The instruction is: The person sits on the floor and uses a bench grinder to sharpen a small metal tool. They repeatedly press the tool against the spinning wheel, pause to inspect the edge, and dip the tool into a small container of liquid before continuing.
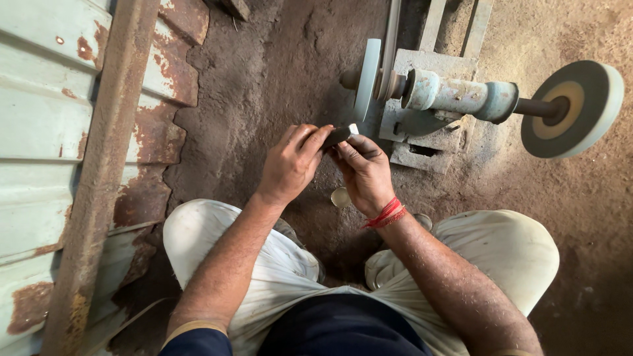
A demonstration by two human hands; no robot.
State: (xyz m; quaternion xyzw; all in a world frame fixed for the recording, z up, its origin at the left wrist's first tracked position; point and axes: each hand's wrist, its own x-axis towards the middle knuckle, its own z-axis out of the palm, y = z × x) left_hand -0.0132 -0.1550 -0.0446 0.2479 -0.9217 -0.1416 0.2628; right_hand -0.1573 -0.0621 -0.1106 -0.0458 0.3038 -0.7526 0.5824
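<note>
My left hand (292, 163) and my right hand (364, 173) together grip a small dark metal piece (340, 135) with a bright end, held just in front of a thin pale grinding wheel (367, 78). The piece's tip sits close to the wheel's lower edge; whether it touches I cannot tell. A red thread band (387, 213) circles my right wrist. I am crouched, with my knees in light trousers on either side below the hands.
The wheel's shaft (461, 95) runs right to a larger round grey grinding wheel (572, 109), on a pale metal base (428, 132). A rusty corrugated metal sheet (72, 151) stands at left. A small round pale object (341, 196) lies on the dirt floor.
</note>
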